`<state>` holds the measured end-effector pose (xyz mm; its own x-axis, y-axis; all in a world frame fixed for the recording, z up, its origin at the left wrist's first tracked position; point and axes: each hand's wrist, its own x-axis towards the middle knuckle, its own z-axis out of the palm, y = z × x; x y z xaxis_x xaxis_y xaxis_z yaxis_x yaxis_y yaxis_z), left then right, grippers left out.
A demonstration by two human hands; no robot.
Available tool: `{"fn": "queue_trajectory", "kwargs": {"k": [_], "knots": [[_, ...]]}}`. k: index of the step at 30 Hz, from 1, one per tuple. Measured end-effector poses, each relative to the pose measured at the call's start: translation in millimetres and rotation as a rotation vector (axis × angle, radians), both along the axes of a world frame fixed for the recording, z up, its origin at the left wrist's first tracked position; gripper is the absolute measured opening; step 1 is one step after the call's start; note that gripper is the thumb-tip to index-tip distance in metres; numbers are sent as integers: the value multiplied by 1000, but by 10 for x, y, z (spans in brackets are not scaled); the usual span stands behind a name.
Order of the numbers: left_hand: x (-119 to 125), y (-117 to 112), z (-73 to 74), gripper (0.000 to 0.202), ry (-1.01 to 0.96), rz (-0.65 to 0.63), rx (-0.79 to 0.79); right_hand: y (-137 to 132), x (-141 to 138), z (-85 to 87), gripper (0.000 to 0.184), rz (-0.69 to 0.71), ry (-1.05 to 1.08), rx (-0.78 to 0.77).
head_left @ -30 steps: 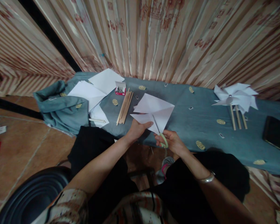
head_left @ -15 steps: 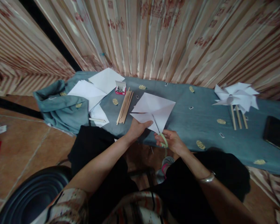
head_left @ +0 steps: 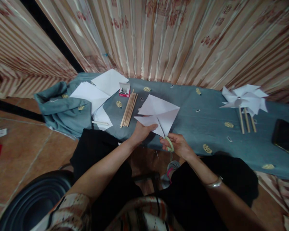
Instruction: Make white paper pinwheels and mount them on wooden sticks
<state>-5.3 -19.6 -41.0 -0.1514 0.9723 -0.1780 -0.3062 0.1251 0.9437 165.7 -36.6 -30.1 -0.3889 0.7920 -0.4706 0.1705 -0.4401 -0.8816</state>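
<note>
My left hand (head_left: 141, 131) pinches the near left part of a white square paper sheet (head_left: 159, 110) that has creases and cuts. My right hand (head_left: 177, 145) grips green-handled scissors (head_left: 167, 141), whose blades reach up into the sheet from its near corner. Both hands hover over the near edge of a table covered with a blue-grey cloth (head_left: 202, 125).
Wooden sticks (head_left: 128, 109) and a small red box of pins (head_left: 124, 90) lie left of the sheet, beside loose white papers (head_left: 96, 93). Finished white pinwheels (head_left: 244, 99) and a black phone (head_left: 285, 136) lie at the right. A black chair (head_left: 33, 202) stands at lower left.
The scissors blades have crept a little further into the paper, and the sheet has shifted slightly. Both hands stay in place.
</note>
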Motion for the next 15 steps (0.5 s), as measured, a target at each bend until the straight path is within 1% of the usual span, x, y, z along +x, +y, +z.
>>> {"fn": "queue_trajectory", "kwargs": {"k": [5,9,12,15], "knots": [[-2,-6,14,42,-51,-32,4,-3,12,-21,40,5,7,-3],[0,5,-1,42,-28,-10,2,-7,27,-23,42,29,15,13],[-21,30,2,42,-5,4,8,-8,28,16,43,57,16,27],[-71,71,25,46,0,53,44,10,48,81,46,106,15,-11]]}}
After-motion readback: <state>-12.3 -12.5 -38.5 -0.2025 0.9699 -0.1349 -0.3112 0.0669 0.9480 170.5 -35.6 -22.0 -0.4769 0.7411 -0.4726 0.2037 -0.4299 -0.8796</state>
